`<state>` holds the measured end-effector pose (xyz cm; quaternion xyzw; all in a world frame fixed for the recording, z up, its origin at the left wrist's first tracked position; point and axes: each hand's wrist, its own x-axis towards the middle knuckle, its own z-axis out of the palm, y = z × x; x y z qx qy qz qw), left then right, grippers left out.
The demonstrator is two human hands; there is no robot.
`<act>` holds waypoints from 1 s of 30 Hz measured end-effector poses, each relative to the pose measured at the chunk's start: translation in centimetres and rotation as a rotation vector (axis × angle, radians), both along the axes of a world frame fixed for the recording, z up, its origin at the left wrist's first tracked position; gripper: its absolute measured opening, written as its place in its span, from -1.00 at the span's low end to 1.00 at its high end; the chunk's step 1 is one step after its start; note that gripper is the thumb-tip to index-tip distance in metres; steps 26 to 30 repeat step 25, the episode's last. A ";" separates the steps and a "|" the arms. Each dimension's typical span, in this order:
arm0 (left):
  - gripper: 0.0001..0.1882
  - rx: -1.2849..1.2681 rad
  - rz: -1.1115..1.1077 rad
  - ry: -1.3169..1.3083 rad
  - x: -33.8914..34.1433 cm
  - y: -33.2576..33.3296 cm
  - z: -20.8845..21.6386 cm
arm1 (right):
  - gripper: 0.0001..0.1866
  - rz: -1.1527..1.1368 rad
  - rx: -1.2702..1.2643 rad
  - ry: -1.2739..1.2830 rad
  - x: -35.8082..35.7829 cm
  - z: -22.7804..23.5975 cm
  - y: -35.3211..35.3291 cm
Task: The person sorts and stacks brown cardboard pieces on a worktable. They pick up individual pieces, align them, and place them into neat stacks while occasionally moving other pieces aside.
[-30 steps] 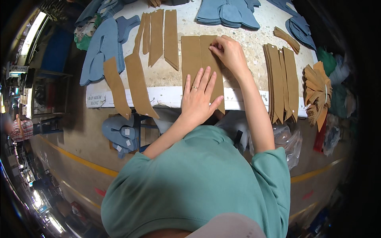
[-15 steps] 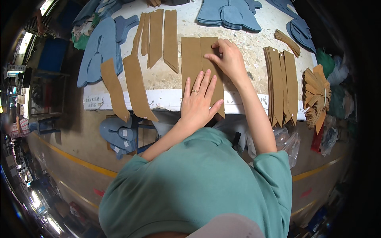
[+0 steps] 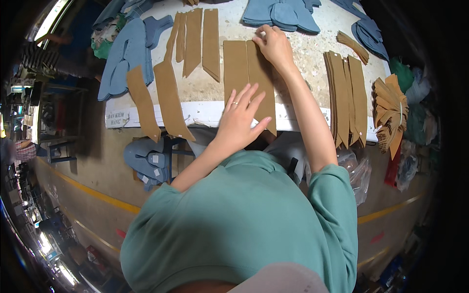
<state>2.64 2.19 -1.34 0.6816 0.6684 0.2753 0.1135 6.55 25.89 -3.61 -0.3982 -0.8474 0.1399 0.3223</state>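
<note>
Two long brown pieces of flat material, a left strip (image 3: 235, 61) and a right strip (image 3: 262, 80), lie side by side on the table with their long edges close together. Across their lower part is my left hand (image 3: 239, 115), palm down, fingers spread, a ring on one finger. My right hand (image 3: 274, 46) is over the top end of the right strip. Its fingers are bent, and the thumb is near the strip's upper edge, apart from the index finger. Nothing shows between them. The hand covers the strip's top right corner.
More brown strips (image 3: 211, 44) lie at the far left, and two curved brown pieces (image 3: 168, 100) overhang the near edge. Stacked brown strips (image 3: 346, 97) and a tied brown bundle (image 3: 390, 115) are at the right. Blue pieces (image 3: 281, 14) are piled at the back of the white table (image 3: 305, 123).
My right hand has moved away from me, up the right strip to its top end. My left hand stays over the lower part, its fingers now more spread and slightly raised.
</note>
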 end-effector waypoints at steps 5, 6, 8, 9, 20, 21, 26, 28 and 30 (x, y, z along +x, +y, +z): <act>-0.68 0.144 0.200 -0.279 -3.1 -2.4 2.8 | -0.45 0.188 0.057 -0.159 -2.2 0.8 -1.0; -0.72 0.183 0.249 -0.282 -3.8 -2.3 3.3 | -0.45 0.202 0.107 -0.213 -2.4 1.0 -1.5; -0.74 0.218 0.287 -0.289 -5.1 -1.9 4.3 | -0.46 0.288 -0.023 -0.251 -2.9 1.8 -1.6; -0.77 0.267 0.284 -0.260 -5.6 -1.7 4.9 | -0.50 0.373 -0.077 -0.249 -3.0 2.2 -1.5; -0.55 0.089 -0.119 0.164 -11.5 8.8 6.7 | -0.74 0.329 -0.749 0.415 6.8 9.7 -2.7; -0.51 -0.003 -0.147 0.227 -11.2 9.9 6.2 | -0.74 0.399 -0.751 0.314 6.6 9.0 -2.8; -0.18 -0.235 -0.176 0.509 -9.2 12.5 3.8 | -0.66 0.150 -0.612 -0.069 4.1 4.5 -2.6; -0.18 -0.235 -0.176 0.509 -9.2 12.5 3.8 | -0.66 0.150 -0.612 -0.069 4.1 4.5 -2.6; -0.18 -0.235 -0.176 0.509 -9.2 12.5 3.8 | -0.66 0.150 -0.612 -0.069 4.1 4.5 -2.6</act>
